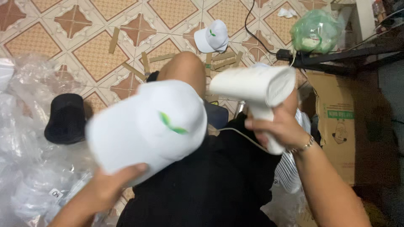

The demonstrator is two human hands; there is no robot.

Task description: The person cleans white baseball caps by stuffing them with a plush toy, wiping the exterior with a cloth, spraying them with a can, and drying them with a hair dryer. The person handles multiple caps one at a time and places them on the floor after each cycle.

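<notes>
My left hand [113,185] grips the brim of a white cap [147,126] with a small green leaf mark on its front, held up over my lap. In my right hand [280,126] is the handle of a white hand-held steamer [256,86], its wide head turned sideways just right of the cap. A thin white cord [235,133] runs from the steamer across my dark clothing. My bare knee [185,69] shows behind the cap.
A second white cap [212,37] lies on the tiled floor ahead, with several cardboard strips [145,63] around it. A black hat [66,118] rests on clear plastic bags [25,159] at left. A cardboard box [336,122], green bag [315,31] and black frame [336,56] stand right.
</notes>
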